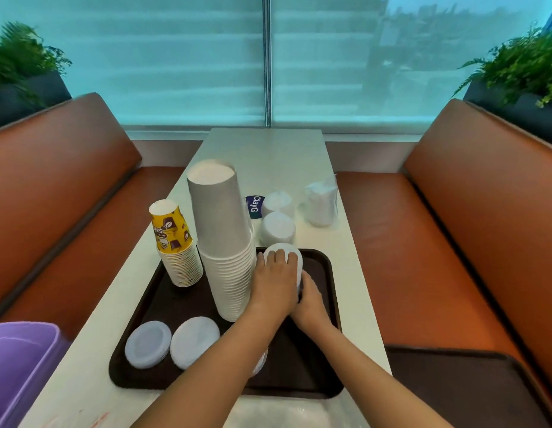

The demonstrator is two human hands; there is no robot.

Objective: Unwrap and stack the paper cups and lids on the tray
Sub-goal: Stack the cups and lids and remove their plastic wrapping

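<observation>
- Tray: dark brown, rectangular with rounded corners, flat on the table's near end.
- Tall white cup stack: upside down at the tray's middle, leaning slightly.
- Yellow printed cup stack: shorter, upside down, at the tray's far-left corner.
- Two low lid stacks: white, side by side, front left on the tray.
- Lid stack: white, at the far right of the tray, partly covered.
- Wrapped lid bundles: beyond the tray, still in clear plastic.

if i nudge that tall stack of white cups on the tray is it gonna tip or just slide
The tall white cup stack would probably tip rather than slide: it stands high on a narrow base and already leans in this view. Being paper, it is likely light, so little holds it down. The left hand beside it might steady it.
</observation>
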